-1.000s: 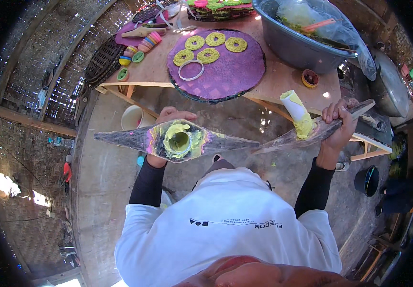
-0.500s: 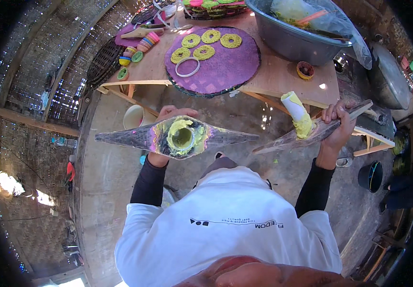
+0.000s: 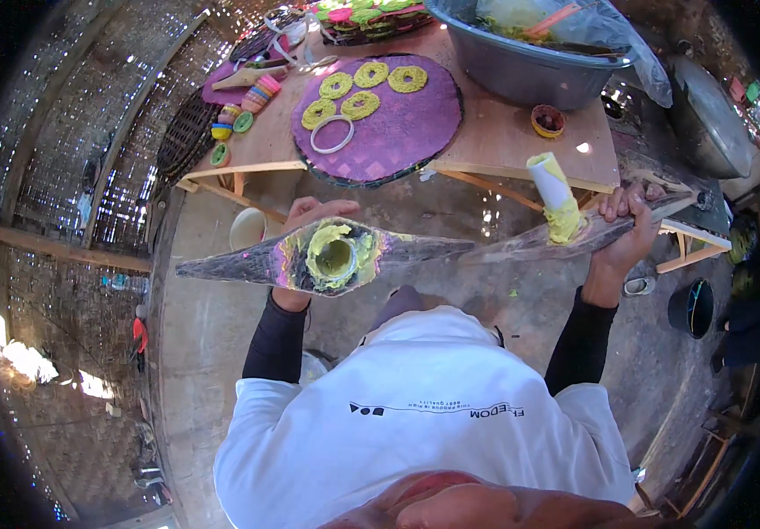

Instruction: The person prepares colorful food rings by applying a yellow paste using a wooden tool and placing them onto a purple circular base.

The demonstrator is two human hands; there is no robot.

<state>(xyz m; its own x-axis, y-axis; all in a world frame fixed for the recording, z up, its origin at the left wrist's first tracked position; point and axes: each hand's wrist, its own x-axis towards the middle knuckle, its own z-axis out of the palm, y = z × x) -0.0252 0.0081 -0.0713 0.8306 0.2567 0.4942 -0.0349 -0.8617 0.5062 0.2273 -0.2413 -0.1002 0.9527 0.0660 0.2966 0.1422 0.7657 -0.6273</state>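
My left hand [image 3: 314, 211] is wrapped round a pointed wooden piece [image 3: 248, 267] with a round hole in its middle, smeared with yellow-green dough [image 3: 318, 240] and some pink. Most of its fingers are behind the wood. In my right hand [image 3: 624, 226] is a second long wooden piece [image 3: 521, 250], gripped near its right end. A white tube [image 3: 552, 183] stands up from it, tilted, with yellow dough round its base and some at its top. The inner tips of both wooden pieces come close together in front of my chest.
Beyond my hands stands a wooden table [image 3: 507, 145]. On it lies a round purple mat [image 3: 397, 132] with several yellow dough rings [image 3: 360, 106] and a white ring [image 3: 332, 134]. A grey tub [image 3: 530, 66], small coloured cups [image 3: 256, 93] and a small bowl [image 3: 548, 121] are there too. A dark bucket [image 3: 691, 309] stands at right.
The right wooden piece has turned, so its tube stands more upright and its inner tip is higher, nearer the left piece. The table has shifted slightly left and up in view.
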